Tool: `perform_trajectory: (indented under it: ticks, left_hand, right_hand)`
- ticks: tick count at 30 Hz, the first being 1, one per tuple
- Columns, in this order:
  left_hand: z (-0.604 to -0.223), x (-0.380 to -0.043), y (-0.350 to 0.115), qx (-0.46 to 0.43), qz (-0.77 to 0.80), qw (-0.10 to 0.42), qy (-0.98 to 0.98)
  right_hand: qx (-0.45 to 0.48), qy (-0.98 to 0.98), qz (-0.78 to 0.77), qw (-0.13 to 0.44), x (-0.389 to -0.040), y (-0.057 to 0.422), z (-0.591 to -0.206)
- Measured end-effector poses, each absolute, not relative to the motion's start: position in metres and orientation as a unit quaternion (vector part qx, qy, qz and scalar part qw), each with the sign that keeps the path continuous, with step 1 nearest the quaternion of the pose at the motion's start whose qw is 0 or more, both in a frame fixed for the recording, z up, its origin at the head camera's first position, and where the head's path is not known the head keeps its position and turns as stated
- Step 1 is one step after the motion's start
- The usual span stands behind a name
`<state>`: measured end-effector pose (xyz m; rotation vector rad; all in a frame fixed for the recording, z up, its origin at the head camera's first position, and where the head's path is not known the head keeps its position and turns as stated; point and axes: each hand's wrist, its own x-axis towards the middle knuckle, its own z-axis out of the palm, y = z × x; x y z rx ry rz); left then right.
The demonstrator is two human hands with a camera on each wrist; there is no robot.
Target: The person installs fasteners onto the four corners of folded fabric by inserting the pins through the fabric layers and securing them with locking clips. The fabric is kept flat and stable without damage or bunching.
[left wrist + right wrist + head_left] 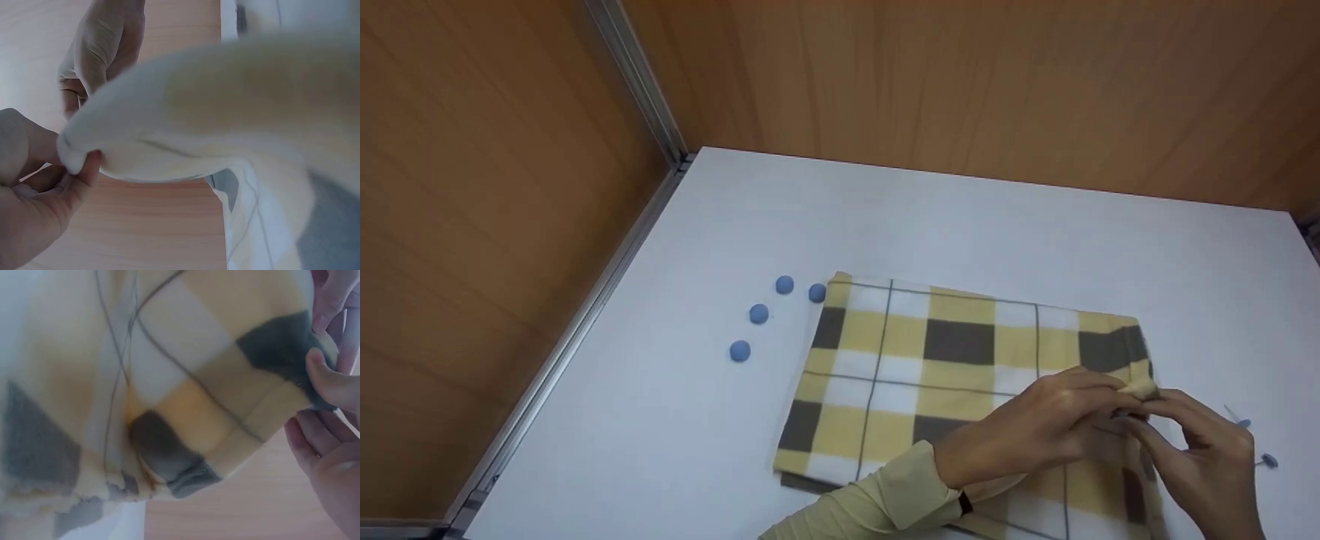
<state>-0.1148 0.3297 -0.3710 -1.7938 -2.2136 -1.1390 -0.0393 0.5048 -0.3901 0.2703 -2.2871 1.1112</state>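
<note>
We see the left hand [1024,429] and right hand [1204,450] pinch a lifted edge of the checked cloth [960,341], spread beneath the left, probably so each steadies it for the other. Pin-like pieces [1269,460] lie just beside the right, seemingly for easy reach; we cannot tell whether the fingers hide another.

One hand [31,197] pinching checked cloth [253,95], another hand [104,48] above, wood-grain panel [152,222] behind
</note>
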Motion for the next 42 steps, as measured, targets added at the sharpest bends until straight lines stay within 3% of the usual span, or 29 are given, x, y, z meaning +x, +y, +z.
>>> perform_trajectory:
  ticks: [9, 22, 33, 42]
  left_hand:
    - [-0.373, -0.111, 0.335, -0.581, -0.369, 0.045, -0.724]
    - [-0.374, -0.113, 0.333, -0.547, -0.372, 0.113, -0.741]
    - [-0.375, -0.119, 0.336, -0.561, -0.421, 0.122, -0.702]
    - [-0.374, -0.123, 0.330, -0.563, -0.373, 0.118, -0.728]
  right_hand:
    - [0.098, -0.846, 0.430, 0.299, -0.033, 0.507, -0.390]
    - [0.131, -0.859, 0.415, 0.270, -0.037, 0.508, -0.379]
    - [0.118, -0.855, 0.358, 0.357, -0.036, 0.499, -0.375]
    - [0.134, -0.843, 0.357, 0.380, -0.046, 0.503, -0.387]
